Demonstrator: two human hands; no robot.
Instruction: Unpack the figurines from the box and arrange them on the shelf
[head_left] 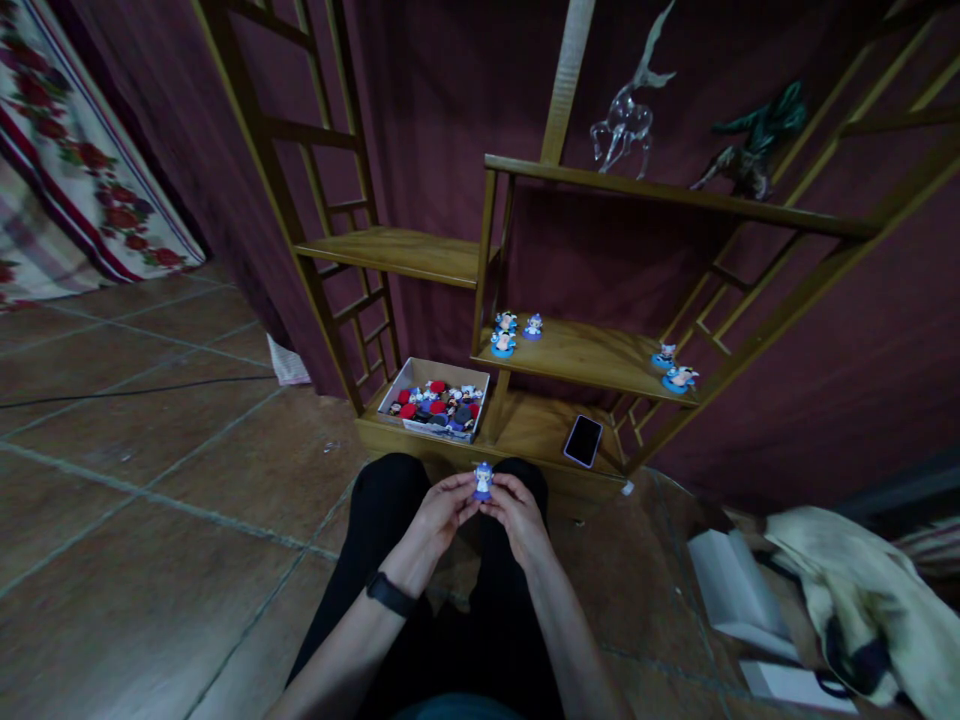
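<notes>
A small purple-and-white figurine (484, 481) stands upright between my two hands, above my knees. My left hand (442, 508) pinches it from the left side, and my right hand (517, 508) pinches it from the right. Just beyond, a white cardboard box (405, 425) on the bottom shelf holds many small figurines, several with red bases showing. On the middle shelf, a purple figurine (533, 326) stands close to two blue-based figurines (502, 344). Two more figurines (680, 379) are at that shelf's right end.
A phone (583, 441) lies on the bottom shelf, right of the box. Above stand a clear deer ornament (626, 120) and a dark green statue (757, 140). White boxes (739, 590) and a pale cloth (862, 580) lie on the floor at right. A cable (135, 393) crosses the tiles at left.
</notes>
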